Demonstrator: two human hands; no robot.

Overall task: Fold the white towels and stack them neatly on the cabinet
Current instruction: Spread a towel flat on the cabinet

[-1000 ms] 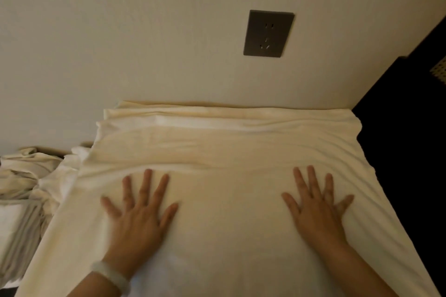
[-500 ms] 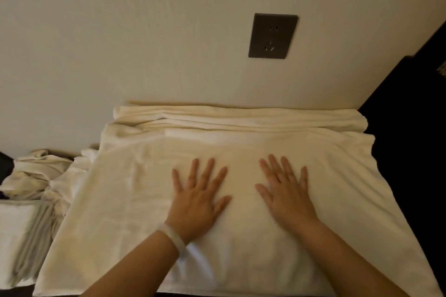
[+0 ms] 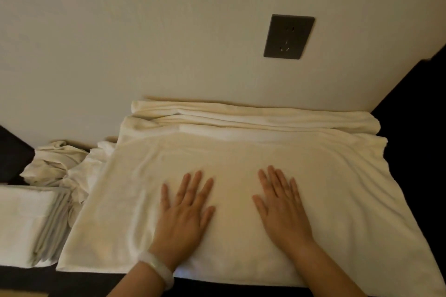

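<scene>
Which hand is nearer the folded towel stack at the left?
Left. The left hand lies flat on the spread towel, right of the folded stack; the right hand lies even farther right.

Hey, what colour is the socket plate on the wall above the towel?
The socket plate is dark grey-brown, seen clearly in the head view.

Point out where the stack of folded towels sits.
In the head view, the stack of folded towels lies at the lower left, beside the spread towel, with the crumpled towels just behind it.
</scene>
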